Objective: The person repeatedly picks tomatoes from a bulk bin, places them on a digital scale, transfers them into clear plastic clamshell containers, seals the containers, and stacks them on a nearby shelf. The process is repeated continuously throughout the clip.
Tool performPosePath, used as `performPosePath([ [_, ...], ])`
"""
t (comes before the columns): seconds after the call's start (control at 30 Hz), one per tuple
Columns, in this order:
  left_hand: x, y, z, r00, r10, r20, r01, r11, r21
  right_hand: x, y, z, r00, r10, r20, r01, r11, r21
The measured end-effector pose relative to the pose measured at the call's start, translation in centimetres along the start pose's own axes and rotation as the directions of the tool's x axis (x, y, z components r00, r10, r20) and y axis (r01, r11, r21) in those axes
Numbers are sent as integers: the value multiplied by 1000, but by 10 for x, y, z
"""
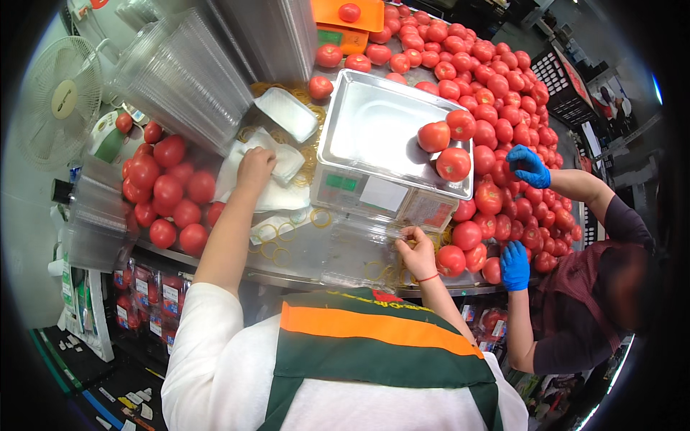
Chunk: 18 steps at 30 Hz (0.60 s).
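My left hand (256,166) reaches onto white absorbent pads (288,161) at the left of the table, its fingertips on the pads; whether it grips one is hard to tell. With thumb and fingers, my right hand (416,252) holds the edge of a clear plastic container (353,250), which lies open on the metal table before me. Just beyond it stands a digital scale (340,183) with a metal pan (372,113). Three tomatoes (453,164) rest at the pan's right end. Yellow rubber bands (321,217) lie loose around the pads and the container.
Tall stacks of clear containers (188,81) stand at the back left. Tomatoes (168,190) are heaped at the left, and a large pile (498,108) covers the right. A co-worker's blue-gloved hands (515,266) are at that pile. An orange scale (345,39) stands behind; a fan (64,99) is far left.
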State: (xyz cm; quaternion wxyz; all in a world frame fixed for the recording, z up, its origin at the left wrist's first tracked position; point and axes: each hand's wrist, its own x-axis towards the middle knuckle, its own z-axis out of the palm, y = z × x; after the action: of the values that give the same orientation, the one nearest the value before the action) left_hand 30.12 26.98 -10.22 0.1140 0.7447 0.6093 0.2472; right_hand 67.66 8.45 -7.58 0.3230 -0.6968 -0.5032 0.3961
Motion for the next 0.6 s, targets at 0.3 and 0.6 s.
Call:
performPosePath([
  [0.3, 8, -3, -31, 952, -122, -280, 42, 960, -278, 1, -6, -3, 999, -25, 28, 26, 1000, -6],
  [0.6, -65, 179, -93, 945, 253, 207, -142, 889, -436, 7, 6, -1, 998, -56, -17, 55, 998, -44],
])
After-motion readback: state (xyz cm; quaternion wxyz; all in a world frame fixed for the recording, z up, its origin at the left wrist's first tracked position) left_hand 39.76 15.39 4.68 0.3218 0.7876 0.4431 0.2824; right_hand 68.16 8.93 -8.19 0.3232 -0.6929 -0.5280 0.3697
